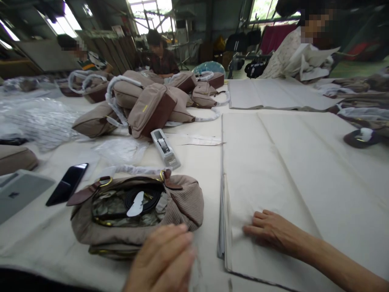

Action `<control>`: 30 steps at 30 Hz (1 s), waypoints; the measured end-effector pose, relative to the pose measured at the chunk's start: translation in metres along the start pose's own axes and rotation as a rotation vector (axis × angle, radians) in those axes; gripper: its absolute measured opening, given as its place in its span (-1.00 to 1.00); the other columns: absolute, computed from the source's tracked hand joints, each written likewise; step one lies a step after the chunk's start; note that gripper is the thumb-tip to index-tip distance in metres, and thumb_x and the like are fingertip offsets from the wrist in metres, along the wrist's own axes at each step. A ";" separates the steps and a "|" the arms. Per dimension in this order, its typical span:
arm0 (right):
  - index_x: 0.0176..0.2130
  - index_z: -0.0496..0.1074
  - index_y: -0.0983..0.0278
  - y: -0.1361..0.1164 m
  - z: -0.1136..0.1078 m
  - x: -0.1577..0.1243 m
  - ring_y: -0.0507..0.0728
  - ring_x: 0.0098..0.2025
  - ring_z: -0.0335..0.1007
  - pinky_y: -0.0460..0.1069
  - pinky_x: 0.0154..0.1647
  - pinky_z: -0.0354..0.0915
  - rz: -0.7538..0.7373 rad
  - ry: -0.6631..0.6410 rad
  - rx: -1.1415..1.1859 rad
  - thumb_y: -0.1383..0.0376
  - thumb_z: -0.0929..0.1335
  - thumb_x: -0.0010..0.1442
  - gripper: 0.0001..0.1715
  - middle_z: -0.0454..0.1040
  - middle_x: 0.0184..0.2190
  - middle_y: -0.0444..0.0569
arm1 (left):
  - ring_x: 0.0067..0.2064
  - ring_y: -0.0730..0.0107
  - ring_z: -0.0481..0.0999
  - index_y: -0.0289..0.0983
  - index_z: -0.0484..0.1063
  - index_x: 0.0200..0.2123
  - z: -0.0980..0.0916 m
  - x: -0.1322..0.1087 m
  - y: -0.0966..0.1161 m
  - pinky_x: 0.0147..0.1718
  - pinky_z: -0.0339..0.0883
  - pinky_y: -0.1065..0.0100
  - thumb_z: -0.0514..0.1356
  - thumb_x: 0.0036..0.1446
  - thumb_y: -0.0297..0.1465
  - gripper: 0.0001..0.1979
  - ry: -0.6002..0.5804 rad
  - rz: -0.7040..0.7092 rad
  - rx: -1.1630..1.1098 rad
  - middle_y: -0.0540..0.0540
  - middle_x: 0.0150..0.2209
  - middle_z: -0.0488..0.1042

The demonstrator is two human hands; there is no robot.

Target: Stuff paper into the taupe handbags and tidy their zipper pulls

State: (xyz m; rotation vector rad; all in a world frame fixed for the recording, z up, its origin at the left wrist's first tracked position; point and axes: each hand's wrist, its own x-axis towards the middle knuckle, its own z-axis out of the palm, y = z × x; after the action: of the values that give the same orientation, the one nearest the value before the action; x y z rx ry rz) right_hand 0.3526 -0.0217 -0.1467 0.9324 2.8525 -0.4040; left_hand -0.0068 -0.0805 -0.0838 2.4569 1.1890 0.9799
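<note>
My right hand (272,232) rests on a stack of large pale paper sheets (258,170), fingers bent and pinching the top sheet, which creases around them. My left hand (164,259), slightly blurred, hovers at the front edge of a taupe handbag (187,202). Its fingers are loosely stretched, with nothing visible in them; its thumb is hidden. The bag lies with its mouth open, showing a coiled dark strap (129,198) and a white tag (135,205) on crumpled grey-green lining or filling. Clear wrap covers its handle.
Several taupe and brown bags (152,107) are heaped behind. A grey handheld dispenser-like tool (165,149), a dark phone (67,184), a grey flat case (22,192) and clear plastic (42,119) lie leftward. Another paper stack (273,94) lies farther back. Other people are across the table.
</note>
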 end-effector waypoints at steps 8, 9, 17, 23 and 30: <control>-0.42 0.29 0.24 0.003 0.013 -0.007 0.10 -0.28 0.22 0.04 -0.29 0.04 -0.017 0.066 0.035 0.29 0.24 0.28 -0.78 0.38 -0.39 -0.08 | -0.31 0.35 0.47 -0.31 0.42 -0.26 0.118 0.050 0.026 -0.32 0.35 0.38 0.05 0.11 -0.49 -0.82 -0.083 -0.500 -0.480 -0.12 -0.36 0.48; -0.42 0.29 0.25 0.003 0.015 -0.009 0.10 -0.28 0.21 0.04 -0.28 0.04 -0.015 0.074 0.039 0.30 0.23 0.28 -0.78 0.38 -0.39 -0.08 | -0.34 0.37 0.46 -0.32 0.43 -0.27 0.123 0.052 0.026 -0.35 0.33 0.40 0.05 0.10 -0.47 -0.82 -0.102 -0.567 -0.506 -0.10 -0.38 0.46; -0.36 0.35 0.23 0.006 0.027 -0.018 0.13 -0.20 0.26 0.06 -0.18 0.12 0.016 0.141 0.117 0.34 0.20 0.28 -0.79 0.39 -0.35 -0.04 | -0.58 0.48 0.18 -0.31 0.38 -0.65 0.154 0.049 0.036 -0.59 -0.08 0.41 0.05 0.12 -0.18 -0.59 -0.514 -0.766 -0.431 0.07 -0.69 0.13; -0.17 0.41 0.23 -0.009 0.008 -0.018 0.18 -0.13 0.35 0.08 -0.09 0.24 0.299 0.203 0.440 0.18 0.13 0.31 -0.66 0.46 -0.20 0.06 | -0.49 0.32 0.41 -0.28 0.51 -0.48 0.185 0.060 0.067 -0.54 0.11 0.38 0.04 0.07 -0.39 -0.75 -0.562 -0.567 -0.406 -0.08 -0.55 0.46; 0.15 0.20 0.47 -0.002 0.004 -0.036 0.28 -0.21 0.47 0.14 -0.16 0.34 0.847 0.253 0.550 0.25 0.07 0.20 -0.39 0.54 -0.28 0.19 | -0.27 0.16 0.49 -0.29 0.48 -0.24 0.217 0.077 0.081 -0.26 0.36 0.25 0.22 -0.07 -0.28 -0.70 -0.540 -0.431 -0.618 -0.22 -0.23 0.52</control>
State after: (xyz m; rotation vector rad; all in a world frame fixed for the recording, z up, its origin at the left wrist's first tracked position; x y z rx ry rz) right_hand 0.3803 -0.0442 -0.1436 2.2643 2.2153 -1.0095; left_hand 0.2198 -0.0583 -0.1712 1.7136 0.9717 0.4227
